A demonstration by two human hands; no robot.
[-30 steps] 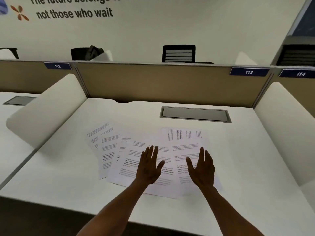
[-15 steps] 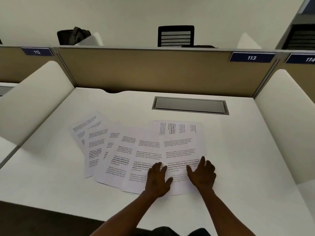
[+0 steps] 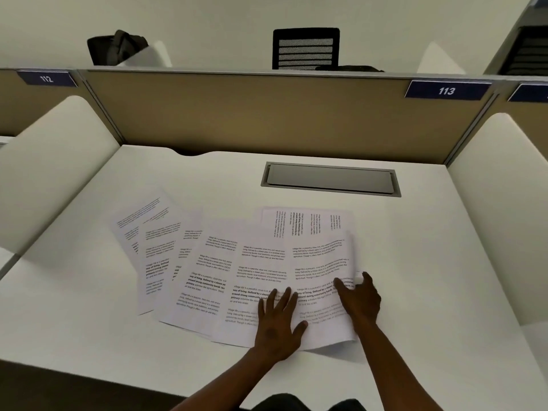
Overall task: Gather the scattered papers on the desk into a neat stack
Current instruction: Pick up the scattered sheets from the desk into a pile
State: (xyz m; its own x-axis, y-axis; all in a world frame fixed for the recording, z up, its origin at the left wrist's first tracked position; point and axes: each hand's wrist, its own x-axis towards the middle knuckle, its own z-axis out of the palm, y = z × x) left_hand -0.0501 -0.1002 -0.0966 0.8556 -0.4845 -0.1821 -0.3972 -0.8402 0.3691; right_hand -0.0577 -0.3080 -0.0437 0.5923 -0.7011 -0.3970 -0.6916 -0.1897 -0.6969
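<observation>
Thin printed papers (image 3: pixel 213 271) fanning over matte white desk (image 3: pixel 430 262); left hand (image 3: pixel 277 324) lying flat w/ fingers spread, right hand (image 3: pixel 360 301) now pinching right sheet's edge, lifting it vs 0.5 s ago.

Grey cable hatch (image 3: pixel 330 180); black chair (image 3: pixel 306 48) beyond beige partition (image 3: pixel 267 114).

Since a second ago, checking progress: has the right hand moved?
Yes. The right hand has come down from above the sheets onto the rightmost sheet's right edge, nearer the desk's front edge.

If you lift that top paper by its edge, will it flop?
Probably. The top sheet already curls where the right hand lifts its edge, so it looks thin and bendy. It would likely slide easily on the smooth desk.
</observation>
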